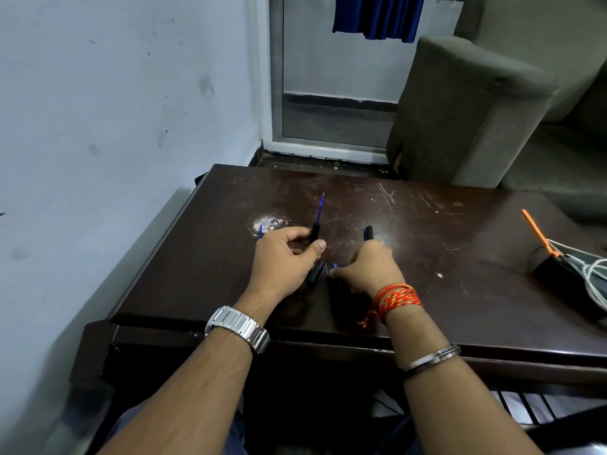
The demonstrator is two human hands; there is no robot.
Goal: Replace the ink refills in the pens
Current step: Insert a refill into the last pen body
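At frame centre, left hand (285,257) clamps a pen (315,232) with its refill (321,205) protruding; right hand (368,269) clamps a barrel (368,233). Risk: loose refill slipping onto counter (460,257).

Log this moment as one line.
left hand: holds black pen, blue refill sticking out | right hand: holds black pen part | table

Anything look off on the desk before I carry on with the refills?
The dark table is worn: a pale patch where the finish is gone beyond the left hand, and scratches farther back. Nothing is spilled.
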